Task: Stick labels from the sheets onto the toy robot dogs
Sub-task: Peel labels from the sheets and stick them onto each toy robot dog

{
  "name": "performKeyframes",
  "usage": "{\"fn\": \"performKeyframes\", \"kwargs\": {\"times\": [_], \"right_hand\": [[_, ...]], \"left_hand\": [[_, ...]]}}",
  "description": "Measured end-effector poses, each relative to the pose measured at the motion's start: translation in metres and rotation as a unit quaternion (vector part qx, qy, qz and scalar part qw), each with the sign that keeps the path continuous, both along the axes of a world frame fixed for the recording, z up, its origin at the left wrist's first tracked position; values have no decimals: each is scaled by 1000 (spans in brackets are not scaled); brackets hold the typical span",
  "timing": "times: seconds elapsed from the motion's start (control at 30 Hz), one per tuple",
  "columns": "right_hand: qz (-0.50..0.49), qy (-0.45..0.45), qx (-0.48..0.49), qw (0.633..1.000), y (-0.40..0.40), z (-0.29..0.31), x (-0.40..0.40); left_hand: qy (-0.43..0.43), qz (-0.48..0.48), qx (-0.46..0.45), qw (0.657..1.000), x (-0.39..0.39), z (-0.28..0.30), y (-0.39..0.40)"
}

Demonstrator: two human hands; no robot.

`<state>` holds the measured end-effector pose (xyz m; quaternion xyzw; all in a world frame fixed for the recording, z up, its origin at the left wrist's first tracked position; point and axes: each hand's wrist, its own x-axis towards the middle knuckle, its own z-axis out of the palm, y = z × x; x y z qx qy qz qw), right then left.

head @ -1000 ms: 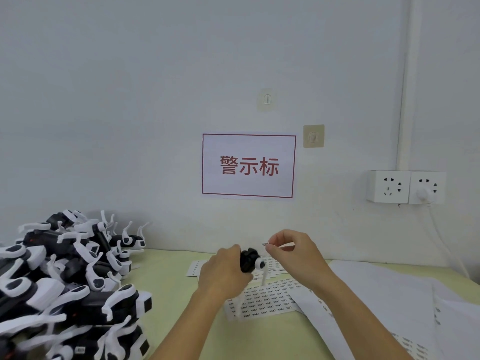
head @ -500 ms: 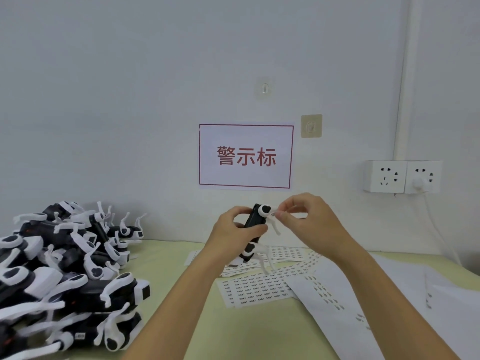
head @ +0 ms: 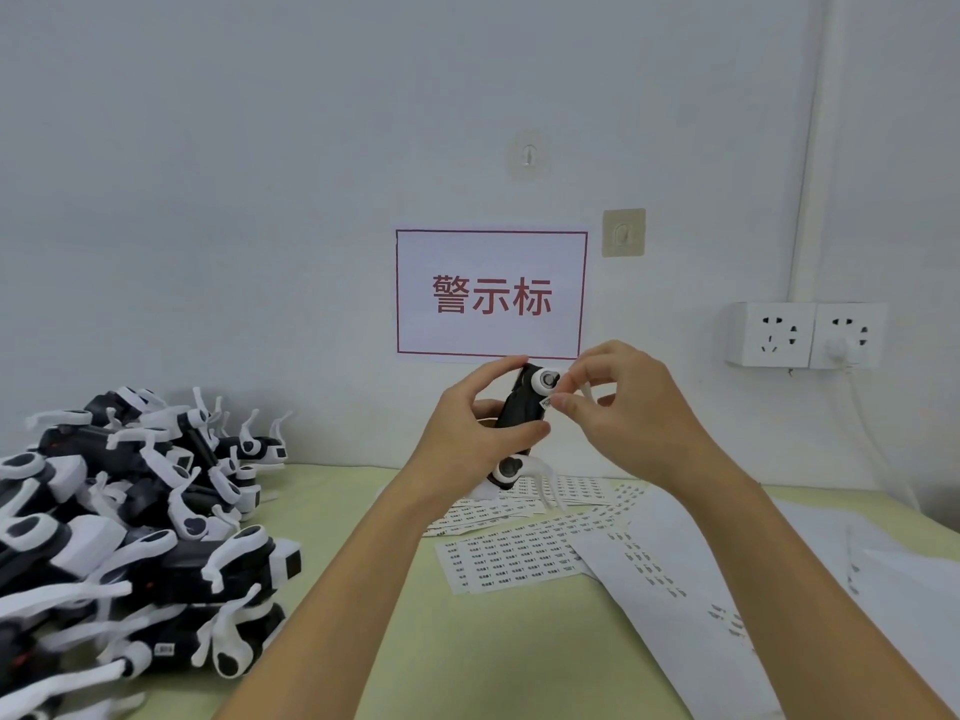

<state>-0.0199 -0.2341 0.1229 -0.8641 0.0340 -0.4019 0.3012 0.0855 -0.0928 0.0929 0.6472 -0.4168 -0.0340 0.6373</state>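
Note:
My left hand grips a black-and-white toy robot dog, held upright above the table in front of the wall sign. My right hand pinches a small white label against the dog's black body, just below its white round joint. Sheets of small printed labels lie on the green table below my hands. The dog's lower white legs hang over the sheets.
A heap of black-and-white robot dogs fills the table's left side. White backing sheets with a few labels left spread to the right. On the wall are a red-framed sign, two hooks, and sockets with a plugged cable.
Both hands have lifted the dog from just above the sheets up to the sign's lower edge. The dog now stands upright, and my right fingers have brought the label onto its body.

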Motion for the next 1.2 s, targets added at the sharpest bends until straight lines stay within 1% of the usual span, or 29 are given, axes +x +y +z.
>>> {"fn": "performKeyframes", "kwargs": {"times": [0.1, 0.43, 0.9, 1.2], "right_hand": [[-6, -5, -19, 1000, 0, 2, -1], [-27, -16, -94, 995, 6, 4, -2], [-22, -38, -109, 993, 11, 5, -4], [-41, -52, -134, 989, 9, 2, 0]], "left_hand": [[8, -14, -4, 1000, 0, 3, 2], [15, -15, -2, 1000, -1, 11, 4], [21, -19, 0, 1000, 0, 10, 3], [21, -19, -6, 1000, -2, 10, 3]]}}
